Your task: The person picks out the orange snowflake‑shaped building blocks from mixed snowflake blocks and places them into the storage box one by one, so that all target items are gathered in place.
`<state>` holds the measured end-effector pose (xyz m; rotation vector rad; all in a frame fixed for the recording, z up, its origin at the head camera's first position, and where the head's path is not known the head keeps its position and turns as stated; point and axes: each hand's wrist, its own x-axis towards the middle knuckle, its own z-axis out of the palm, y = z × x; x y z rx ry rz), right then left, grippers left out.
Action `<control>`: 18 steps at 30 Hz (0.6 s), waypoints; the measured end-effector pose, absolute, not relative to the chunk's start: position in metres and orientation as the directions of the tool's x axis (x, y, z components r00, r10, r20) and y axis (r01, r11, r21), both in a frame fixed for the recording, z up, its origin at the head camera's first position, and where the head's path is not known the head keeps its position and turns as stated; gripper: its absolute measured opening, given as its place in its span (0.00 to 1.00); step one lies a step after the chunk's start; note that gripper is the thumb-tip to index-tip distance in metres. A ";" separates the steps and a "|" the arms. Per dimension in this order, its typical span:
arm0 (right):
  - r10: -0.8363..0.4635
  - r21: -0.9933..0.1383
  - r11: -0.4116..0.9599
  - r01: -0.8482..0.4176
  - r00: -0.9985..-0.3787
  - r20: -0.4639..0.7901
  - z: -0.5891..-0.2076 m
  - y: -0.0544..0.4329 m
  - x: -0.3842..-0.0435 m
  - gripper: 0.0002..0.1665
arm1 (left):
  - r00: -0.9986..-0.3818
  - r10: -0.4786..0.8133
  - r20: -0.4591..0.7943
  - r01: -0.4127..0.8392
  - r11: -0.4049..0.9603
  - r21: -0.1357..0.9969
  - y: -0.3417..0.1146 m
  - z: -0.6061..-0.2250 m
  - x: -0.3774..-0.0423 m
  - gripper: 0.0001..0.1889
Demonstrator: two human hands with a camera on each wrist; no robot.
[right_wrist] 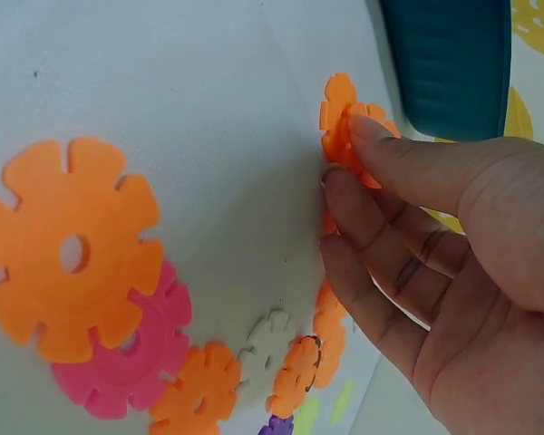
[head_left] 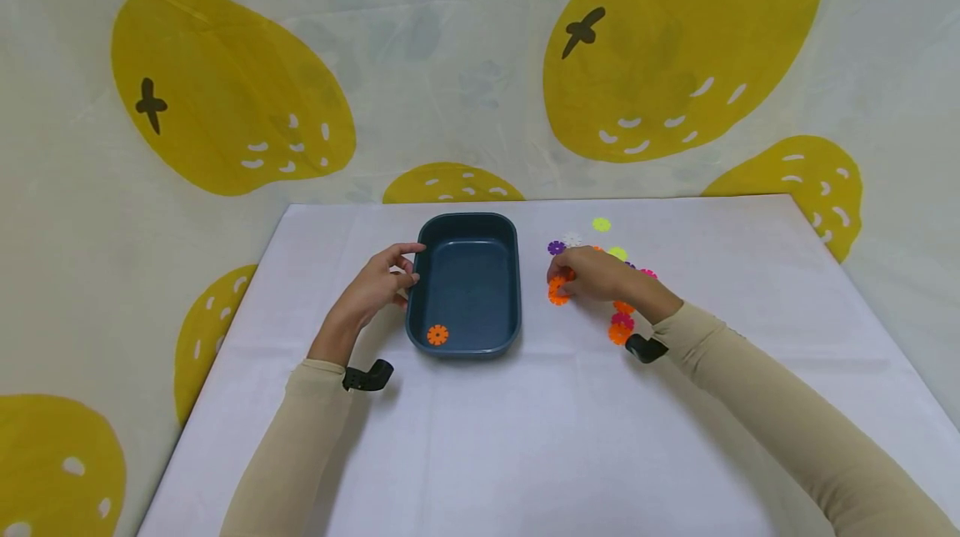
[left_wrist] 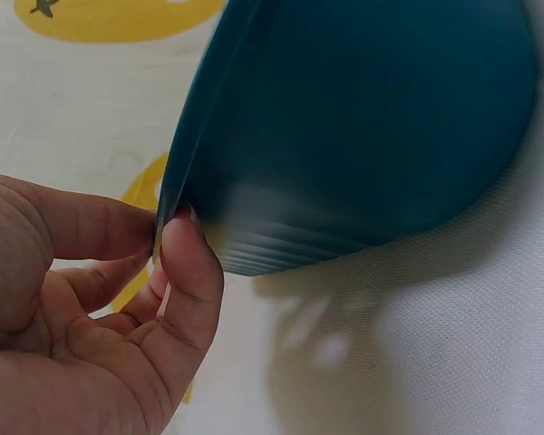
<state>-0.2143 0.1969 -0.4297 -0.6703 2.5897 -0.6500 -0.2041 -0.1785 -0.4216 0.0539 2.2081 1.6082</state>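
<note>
A dark blue-green rectangular tub (head_left: pixel 489 291) stands on the white table, with one orange notched plastic disc (head_left: pixel 438 335) in its near left corner. At its left side my left hand (head_left: pixel 377 285) pinches the rim between thumb and fingers, as the left wrist view shows. To the right of the tub, my right hand (head_left: pixel 592 273) reaches down to the tabletop and pinches an orange notched disc (right_wrist: pixel 370 118) between thumb and index finger. Another orange disc (right_wrist: pixel 336 98) overlaps it right at the fingertips.
Several more notched discs lie around the right hand: a purple disc (head_left: pixel 556 248), a white disc (head_left: pixel 572 239), a yellow-green disc (head_left: pixel 602 224), and a pink disc (head_left: pixel 622 321) overlapping an orange one. A patterned cloth (head_left: pixel 465 103) hangs behind the table.
</note>
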 end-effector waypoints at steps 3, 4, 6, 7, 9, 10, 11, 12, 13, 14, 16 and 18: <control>-0.525 -0.516 0.782 -0.350 -0.815 -0.244 -0.429 0.199 -0.214 0.14 | -0.917 0.263 -0.301 -0.203 0.341 0.918 -0.179 -0.421 -0.204 0.29; -0.525 -0.516 0.782 -0.350 -0.816 -0.242 -0.429 0.199 -0.214 0.14 | -0.917 0.263 -0.301 -0.203 0.343 0.917 -0.179 -0.421 -0.204 0.29; -0.526 -0.519 0.780 -0.349 -0.816 -0.242 -0.429 0.201 -0.215 0.15 | -0.916 0.262 -0.303 -0.204 0.346 0.916 -0.179 -0.421 -0.204 0.29; -0.524 -0.522 0.780 -0.345 -0.816 -0.245 -0.428 0.201 -0.215 0.15 | -0.916 0.262 -0.303 -0.204 0.347 0.916 -0.179 -0.421 -0.204 0.29; -0.522 -0.526 0.780 -0.338 -0.816 -0.249 -0.428 0.202 -0.215 0.15 | -0.916 0.262 -0.304 -0.205 0.346 0.916 -0.179 -0.421 -0.204 0.29; -0.521 -0.529 0.780 -0.336 -0.816 -0.249 -0.428 0.203 -0.215 0.15 | -0.916 0.261 -0.305 -0.205 0.347 0.915 -0.179 -0.421 -0.205 0.28; -0.518 -0.534 0.778 -0.330 -0.818 -0.250 -0.428 0.203 -0.215 0.15 | -0.916 0.262 -0.305 -0.206 0.346 0.915 -0.179 -0.421 -0.205 0.28; -0.516 -0.539 0.777 -0.325 -0.819 -0.250 -0.428 0.204 -0.216 0.15 | -0.915 0.263 -0.305 -0.206 0.346 0.915 -0.179 -0.421 -0.205 0.28; -0.514 -0.540 0.777 -0.324 -0.821 -0.248 -0.428 0.205 -0.216 0.15 | -0.915 0.263 -0.305 -0.206 0.346 0.915 -0.179 -0.421 -0.205 0.28; -0.514 -0.544 0.775 -0.322 -0.822 -0.246 -0.428 0.206 -0.216 0.15 | -0.915 0.264 -0.305 -0.206 0.346 0.915 -0.179 -0.422 -0.205 0.28; -0.511 -0.555 0.771 -0.314 -0.825 -0.243 -0.429 0.208 -0.216 0.15 | -0.915 0.265 -0.305 -0.205 0.346 0.915 -0.179 -0.422 -0.206 0.28; -0.507 -0.562 0.769 -0.305 -0.826 -0.246 -0.428 0.210 -0.216 0.14 | -0.915 0.265 -0.304 -0.204 0.346 0.916 -0.179 -0.422 -0.205 0.28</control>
